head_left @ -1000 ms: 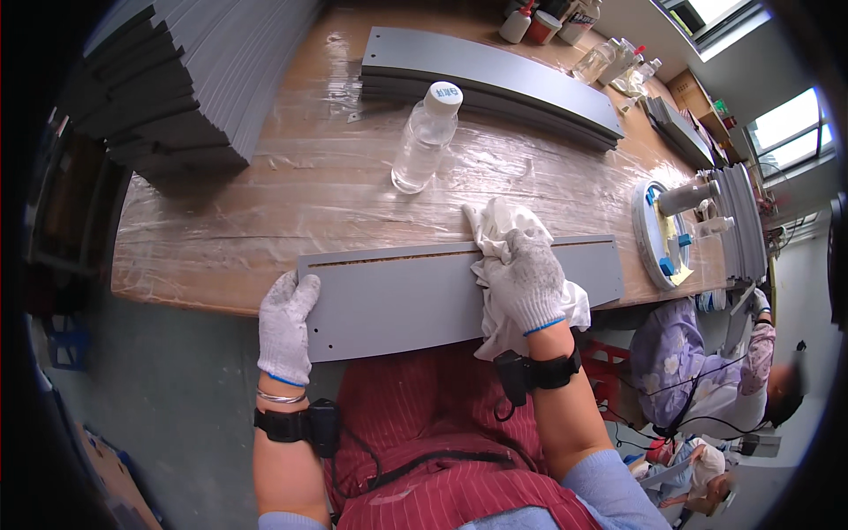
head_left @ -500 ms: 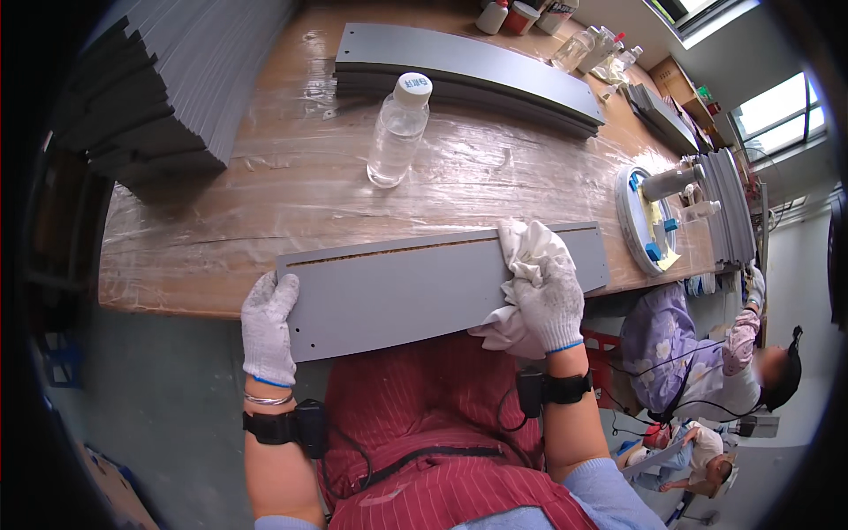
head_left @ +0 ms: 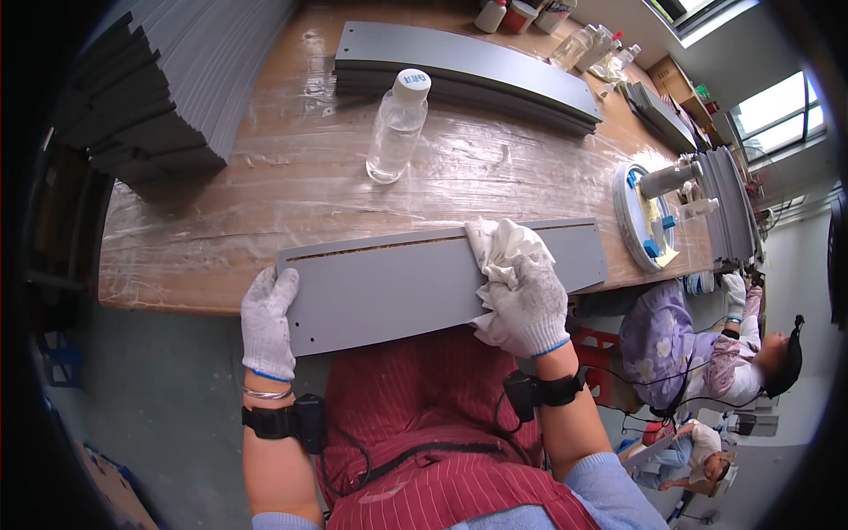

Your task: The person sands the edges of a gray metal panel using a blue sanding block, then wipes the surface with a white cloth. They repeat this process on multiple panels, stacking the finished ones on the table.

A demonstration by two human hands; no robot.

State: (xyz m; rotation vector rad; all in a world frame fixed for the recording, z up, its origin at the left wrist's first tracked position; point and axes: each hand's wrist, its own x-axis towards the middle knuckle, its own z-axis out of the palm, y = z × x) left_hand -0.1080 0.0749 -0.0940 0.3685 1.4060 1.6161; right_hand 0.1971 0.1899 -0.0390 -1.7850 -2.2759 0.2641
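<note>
A long grey panel [head_left: 380,296] with a narrow groove along its far edge and small holes near its ends lies partly over the front edge of the table. My left hand [head_left: 268,322], in a white knit glove, grips the panel's left end, thumb on top. My right hand [head_left: 528,305], gloved too, is closed on a crumpled white cloth [head_left: 505,247] and presses it on the panel, right of the middle, where the cloth covers part of the groove. Beyond the panel stands a clear plastic bottle [head_left: 397,132] of liquid with a white cap.
Film covers the wooden table [head_left: 203,256]. A tall stack of grey boards [head_left: 177,79] stands at the left, and a lower panel stack [head_left: 468,71] lies at the back. Toward the right sits a round lid [head_left: 629,221] holding bottles and blue pieces. A co-worker [head_left: 689,344] sits beyond it.
My right hand has slid the cloth a little leftward along the panel. My left hand keeps its place at the left end. The co-worker's arms have shifted.
</note>
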